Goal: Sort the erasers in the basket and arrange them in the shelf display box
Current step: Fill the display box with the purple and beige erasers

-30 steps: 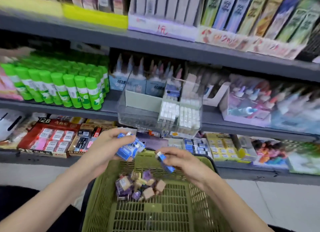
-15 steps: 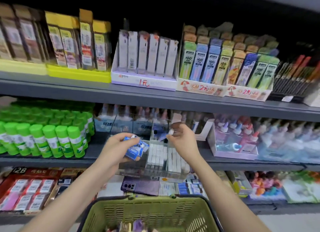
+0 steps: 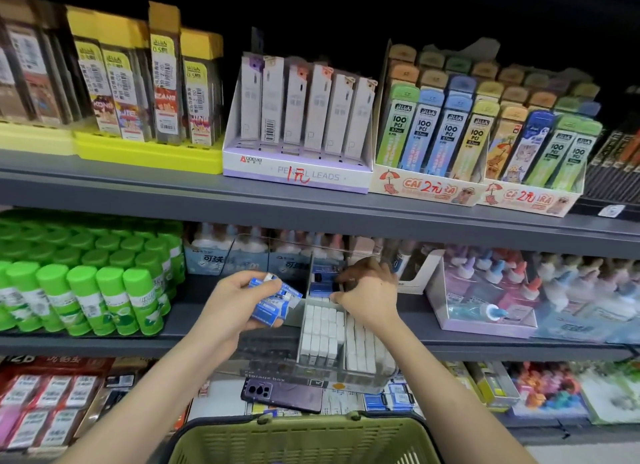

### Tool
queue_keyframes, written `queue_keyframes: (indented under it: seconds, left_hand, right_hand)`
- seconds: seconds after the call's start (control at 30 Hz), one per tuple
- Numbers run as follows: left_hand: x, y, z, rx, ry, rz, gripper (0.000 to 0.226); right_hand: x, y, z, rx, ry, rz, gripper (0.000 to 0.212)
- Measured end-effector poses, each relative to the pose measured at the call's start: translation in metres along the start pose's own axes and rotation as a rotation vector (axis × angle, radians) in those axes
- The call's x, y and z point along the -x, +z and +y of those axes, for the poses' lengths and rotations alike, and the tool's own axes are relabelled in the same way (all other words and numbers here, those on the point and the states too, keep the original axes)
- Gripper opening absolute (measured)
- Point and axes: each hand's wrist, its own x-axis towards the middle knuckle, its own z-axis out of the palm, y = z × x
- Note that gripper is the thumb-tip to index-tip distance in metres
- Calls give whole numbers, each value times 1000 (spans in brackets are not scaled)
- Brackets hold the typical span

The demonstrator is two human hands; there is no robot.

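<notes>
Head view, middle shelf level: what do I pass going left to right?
Left to right: green glue sticks → left hand holding blue erasers → right hand at the display box → box of pastel-capped bottles.

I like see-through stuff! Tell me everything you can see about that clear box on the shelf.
The box looks like clear plastic, with thin dividers making compartments. It sits on the middle shelf, its front sticking out past the edge. White erasers stand packed in rows in the near compartments; blue erasers sit in one behind. The right hand reaches inside it, fingers by the blue ones.
</notes>
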Motion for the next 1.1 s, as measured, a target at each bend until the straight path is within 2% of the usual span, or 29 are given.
queue_keyframes:
  seconds: [0.17,0.3,0.33,0.4,0.43,0.5,0.57,0.67,0.87,0.97,1.1]
  left_hand:
    - [-2,1,-1,25,-3,-7,24]
    - [-1,4,-2,16,4,-20,24]
    - [-1,5,-2,10,5,-28,25]
    - [-1,6,-2,-2,7,-40,26]
    - [0,7,-2,-7,9,-47,27]
    - [1,10,-2,-5,18,-66,26]
    - [3,15,-2,1,24,-103,23]
    - [6,21,-2,1,31,-142,18]
    - [4,21,-3,-16,19,-148,16]
    - [0,16,-2,-8,8,-61,14]
    - [-6,6,-1,-9,1,19,20]
  right_hand:
    - [-4,-4,-5,-50,41,-76,26]
    - [-1,-8,-8,-65,63,-103,26]
    - [1,-10,-9,-109,58,-84,22]
    - [9,-19,-10,-347,29,-53,6]
    - [16,-25,-12,-514,7,-85,1]
    - [31,-35,-19,-719,-58,-222,6]
    - [40,-34,-21,-729,-131,-290,14]
    - [42,-31,-18,-744,-129,-277,15]
    - [33,-35,-7,-585,-170,-291,16]
    - [21,-44,-3,-330,-209,-211,25]
    - [10,-42,-5,4,-340,-269,31]
